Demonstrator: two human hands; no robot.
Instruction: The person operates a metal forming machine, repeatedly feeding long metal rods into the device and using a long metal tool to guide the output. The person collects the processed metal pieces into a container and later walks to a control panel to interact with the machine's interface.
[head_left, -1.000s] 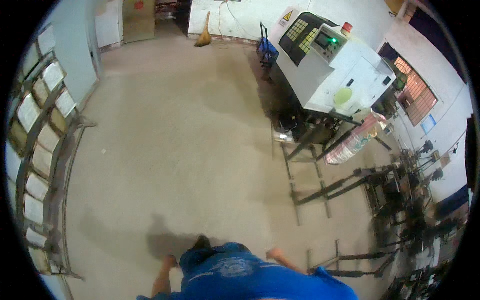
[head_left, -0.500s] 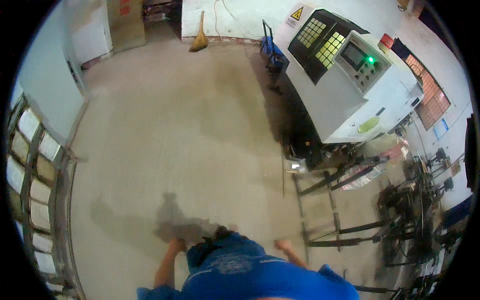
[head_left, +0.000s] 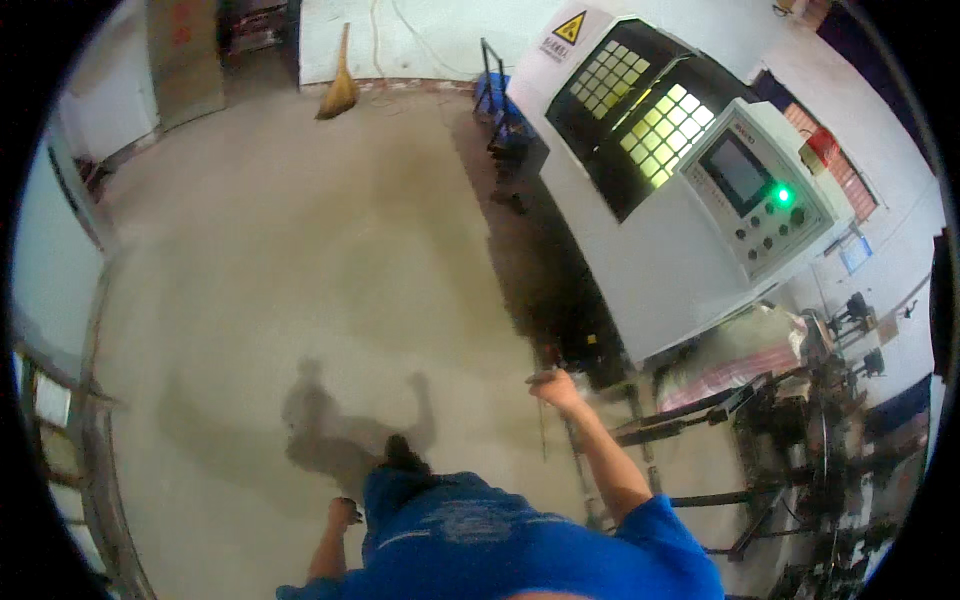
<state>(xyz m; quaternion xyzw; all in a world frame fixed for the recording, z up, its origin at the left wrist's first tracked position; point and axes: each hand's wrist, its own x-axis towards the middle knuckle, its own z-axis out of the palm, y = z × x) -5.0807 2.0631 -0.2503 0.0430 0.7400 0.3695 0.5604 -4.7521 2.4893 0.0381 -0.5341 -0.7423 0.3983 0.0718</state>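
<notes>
My right hand point(head_left: 556, 388) is stretched forward over the floor, beside the dark base of a white machine point(head_left: 665, 270). Its fingers look curled in; a small dark shape shows at their tips, too blurred to name. Low at my left side hangs my left hand point(head_left: 344, 512), next to my blue shirt point(head_left: 480, 525). It is small and dark there, and its fingers cannot be made out. On the machine, a control panel point(head_left: 755, 195) carries a screen, several knobs and a lit green light, and yellow light shows through the gridded door windows point(head_left: 668, 135).
A straw broom point(head_left: 340, 92) leans against the far wall near a doorway. Beyond the machine stands a black-handled cart point(head_left: 492, 95) with something blue. Dark metal racks point(head_left: 700, 497) are at the right, and a frame with pale panels point(head_left: 52, 400) runs along the left.
The machine is nearer and larger in view. My right hand has come up and forward from my side toward the machine's base; my left hand has dropped back slightly.
</notes>
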